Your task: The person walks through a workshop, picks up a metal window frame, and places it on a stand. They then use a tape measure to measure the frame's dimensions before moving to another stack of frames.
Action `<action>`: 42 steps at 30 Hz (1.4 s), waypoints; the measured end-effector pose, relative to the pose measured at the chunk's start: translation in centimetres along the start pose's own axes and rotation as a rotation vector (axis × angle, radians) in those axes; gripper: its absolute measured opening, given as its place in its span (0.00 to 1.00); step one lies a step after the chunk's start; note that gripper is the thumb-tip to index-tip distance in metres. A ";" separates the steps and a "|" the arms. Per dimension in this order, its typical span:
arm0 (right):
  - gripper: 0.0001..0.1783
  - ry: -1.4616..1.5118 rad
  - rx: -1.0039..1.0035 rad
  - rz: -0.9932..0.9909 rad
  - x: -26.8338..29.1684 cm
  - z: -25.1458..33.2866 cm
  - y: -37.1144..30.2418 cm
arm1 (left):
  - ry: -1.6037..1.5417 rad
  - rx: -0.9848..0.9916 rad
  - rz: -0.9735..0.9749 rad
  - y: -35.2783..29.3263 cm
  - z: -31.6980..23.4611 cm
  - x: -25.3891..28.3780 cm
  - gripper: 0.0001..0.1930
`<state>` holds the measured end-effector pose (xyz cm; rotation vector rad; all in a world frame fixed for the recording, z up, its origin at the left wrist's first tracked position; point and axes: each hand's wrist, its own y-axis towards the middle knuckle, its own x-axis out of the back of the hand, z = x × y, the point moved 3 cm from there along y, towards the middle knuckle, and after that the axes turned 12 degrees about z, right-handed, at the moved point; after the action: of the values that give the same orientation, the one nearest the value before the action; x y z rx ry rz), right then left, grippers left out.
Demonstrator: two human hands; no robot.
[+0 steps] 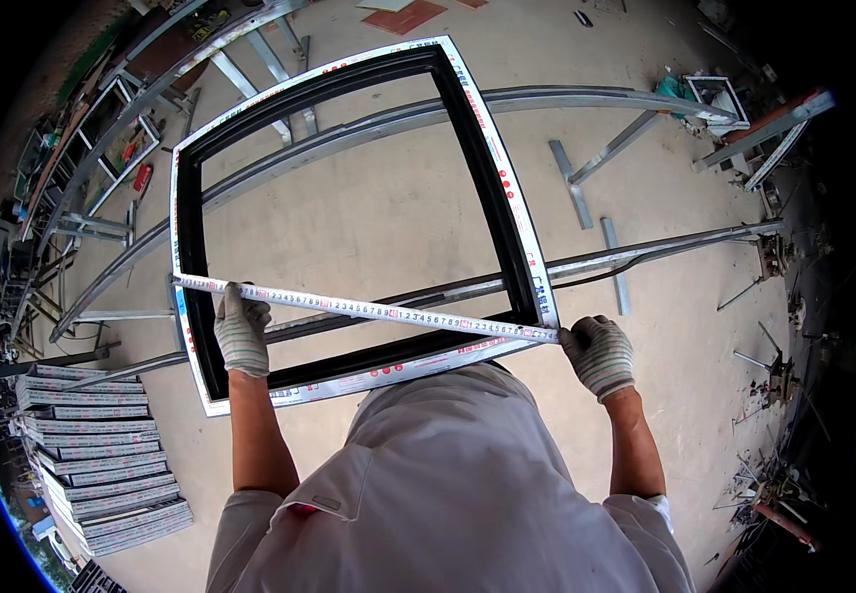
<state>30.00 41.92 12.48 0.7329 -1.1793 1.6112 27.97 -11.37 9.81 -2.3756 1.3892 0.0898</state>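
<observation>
A white tape measure blade (378,310) stretches across a window frame (517,198), from its left side to its right side near me. The frame is black inside, with white printed film on its outer faces, and has no pane. My left hand (243,334), in a striped knit glove, pinches the blade close to its left end. At the blade's right end, just beyond the frame's edge, my gloved right hand (601,358) is closed round something mostly hidden by its fingers. The blade runs into that hand.
Two long metal rails (665,242) run beneath the frame and bear it. A stack of film-wrapped profiles (102,455) lies at the lower left. Metal racks (131,138) stand at the far left. A small white frame (719,99) is at the far right.
</observation>
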 end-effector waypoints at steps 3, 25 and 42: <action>0.16 0.021 -0.142 -0.041 -1.8 0.4 -2.4 | 0.093 0.063 0.227 2.2 1.9 -7.4 0.16; 0.07 0.350 -0.499 -0.133 -9.0 5.2 -12.4 | 0.265 0.245 0.859 3.2 14.4 -33.4 0.18; 0.09 0.249 -0.571 -0.110 -9.2 4.5 -13.4 | -0.079 0.435 0.866 5.5 15.0 -34.5 0.14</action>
<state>45.41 35.28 10.75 0.2161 -1.3008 1.1484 7.84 20.08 2.81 -1.2958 2.0420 0.0959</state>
